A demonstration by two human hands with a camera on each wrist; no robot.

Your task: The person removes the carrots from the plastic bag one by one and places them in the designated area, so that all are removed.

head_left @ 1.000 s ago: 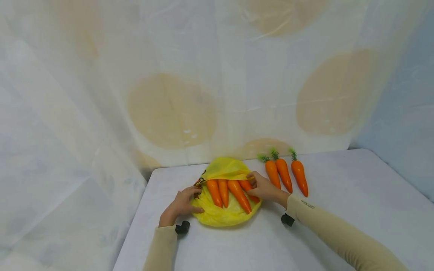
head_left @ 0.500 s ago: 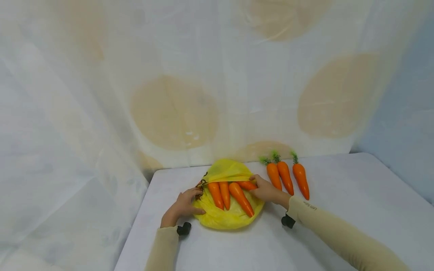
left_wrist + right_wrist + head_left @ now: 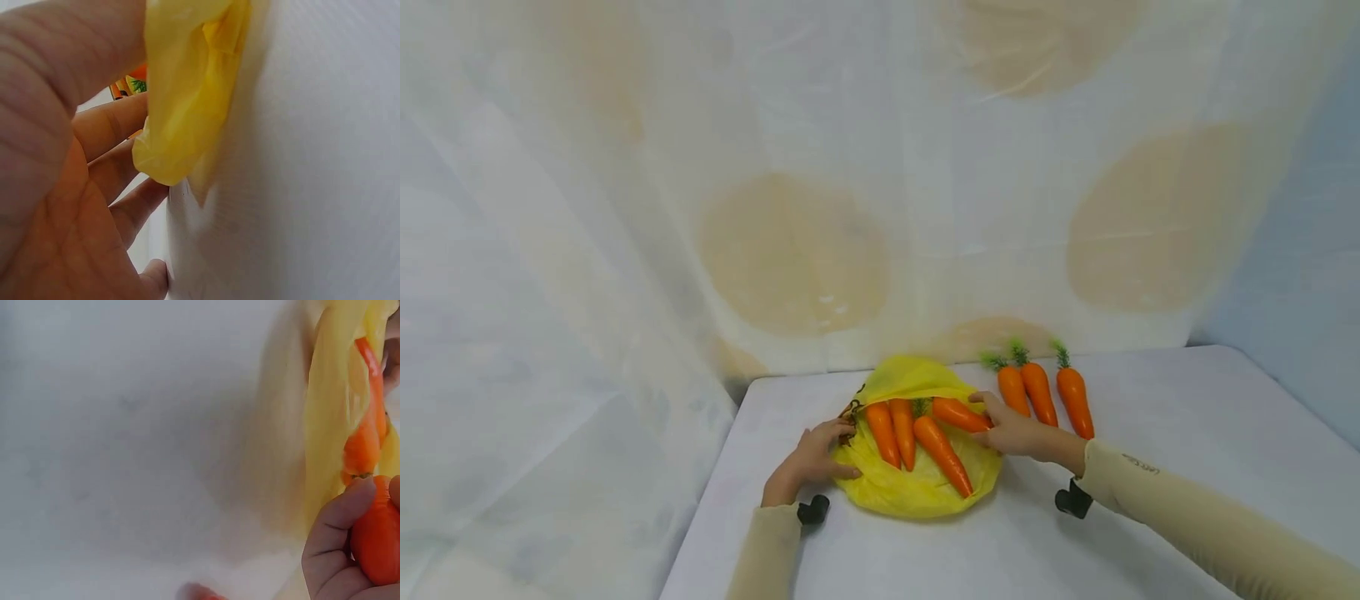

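A yellow plastic bag (image 3: 902,502) lies on the white table with its mouth spread. Two carrots (image 3: 882,435) side by side and a third carrot (image 3: 943,456) rest inside it. My right hand (image 3: 1026,435) grips another carrot (image 3: 960,414) by its pointed end, at the right of the bag's mouth; the right wrist view shows its orange body (image 3: 375,550) between thumb and fingers. My left hand (image 3: 812,457) holds the bag's left edge, and in the left wrist view the yellow film (image 3: 187,112) passes between thumb and fingers. The bag's upper flap hides most carrot tops.
Three carrots with green tops (image 3: 1075,400) lie on the table (image 3: 1180,417) to the right of the bag, beyond the right forearm. A pale curtain (image 3: 962,208) with tan circles hangs behind the table's back edge.
The carrot in my right hand has swung toward horizontal and shifted right with the hand. A green top now shows between the carrots in the bag. My left hand keeps its place on the bag.
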